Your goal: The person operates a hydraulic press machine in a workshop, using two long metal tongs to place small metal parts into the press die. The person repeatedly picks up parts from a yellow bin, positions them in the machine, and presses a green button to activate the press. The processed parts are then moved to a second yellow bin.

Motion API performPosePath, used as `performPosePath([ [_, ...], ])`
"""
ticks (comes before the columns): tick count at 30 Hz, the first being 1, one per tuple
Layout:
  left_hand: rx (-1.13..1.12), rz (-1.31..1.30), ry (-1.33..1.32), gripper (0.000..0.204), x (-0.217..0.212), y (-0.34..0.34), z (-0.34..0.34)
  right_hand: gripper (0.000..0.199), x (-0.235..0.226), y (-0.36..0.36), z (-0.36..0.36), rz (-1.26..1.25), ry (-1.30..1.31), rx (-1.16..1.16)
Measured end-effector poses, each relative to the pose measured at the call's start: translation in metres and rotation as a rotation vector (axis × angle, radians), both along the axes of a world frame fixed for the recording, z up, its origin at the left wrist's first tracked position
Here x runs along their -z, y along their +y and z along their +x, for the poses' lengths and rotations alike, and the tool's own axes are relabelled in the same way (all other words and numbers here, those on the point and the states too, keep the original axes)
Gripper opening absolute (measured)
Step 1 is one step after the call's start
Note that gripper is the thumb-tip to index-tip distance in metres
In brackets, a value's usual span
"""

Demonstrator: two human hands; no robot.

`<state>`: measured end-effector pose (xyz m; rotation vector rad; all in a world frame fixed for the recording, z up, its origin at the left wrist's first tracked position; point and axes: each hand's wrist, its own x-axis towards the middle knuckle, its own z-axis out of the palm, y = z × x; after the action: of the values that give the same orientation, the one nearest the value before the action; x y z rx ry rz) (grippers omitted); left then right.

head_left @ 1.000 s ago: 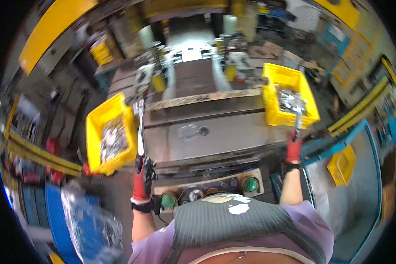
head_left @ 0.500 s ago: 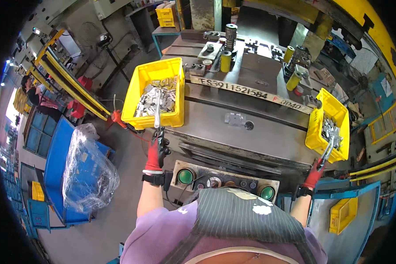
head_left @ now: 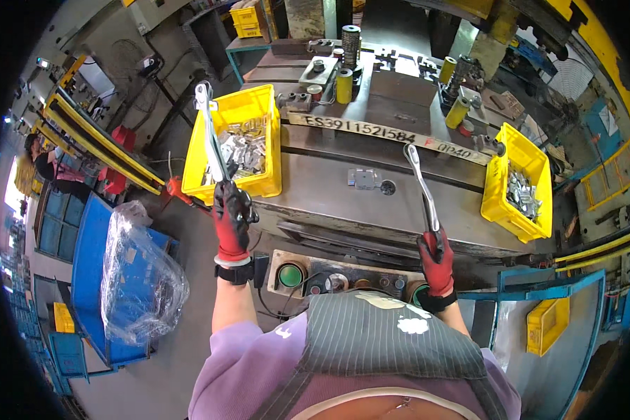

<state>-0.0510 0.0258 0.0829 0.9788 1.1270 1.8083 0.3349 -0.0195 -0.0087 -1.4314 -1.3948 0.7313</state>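
Both of my hands wear red gloves with black palms. My left hand (head_left: 232,220) is closed around the handle of long silver tongs (head_left: 214,136), which rise over the left yellow bin (head_left: 271,185); something small and shiny shows at their tip, too blurred to name. That bin holds a pile of small metal parts (head_left: 241,148). My right hand (head_left: 435,260) grips a second pair of silver tongs (head_left: 423,185), pointing up over the press table; whether their tip holds anything I cannot tell. A flat metal piece (head_left: 364,179) lies on the table between the hands.
The right yellow bin (head_left: 493,199) stands at the table's right edge, with metal parts (head_left: 523,192) inside. Die posts (head_left: 344,85) rise at the back. A control panel with green buttons (head_left: 290,275) sits before me. A blue cart with plastic wrap (head_left: 143,280) stands left.
My right hand has moved left from the right bin to over the table with its tongs. The left tongs have lifted out of the left bin, and that hand has shifted slightly left.
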Motion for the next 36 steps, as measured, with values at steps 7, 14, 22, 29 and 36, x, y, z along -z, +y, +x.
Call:
performPosePath([
  [7,0.188,-0.487,-0.235,0.037,0.096,-0.012,-0.047,0.051,0.013,-0.013,0.0,0.038,0.015,-0.035],
  [14,0.192,-0.247,-0.067,0.036,0.068,-0.019,-0.008,0.053,0.008,-0.009,-0.001,-0.091,-0.091,-0.135],
  [22,0.272,-0.303,-0.02,0.032,0.055,-0.016,0.034,0.053,0.003,0.013,-0.035,-0.146,-0.361,-0.146],
  [29,0.279,-0.378,-0.042,0.028,0.059,-0.026,0.034,0.051,-0.049,0.055,-0.023,0.029,-0.167,0.013],
  [36,0.263,-0.294,-0.02,0.029,0.06,-0.022,0.042,0.041,-0.135,0.203,0.005,0.123,-0.333,0.07],
])
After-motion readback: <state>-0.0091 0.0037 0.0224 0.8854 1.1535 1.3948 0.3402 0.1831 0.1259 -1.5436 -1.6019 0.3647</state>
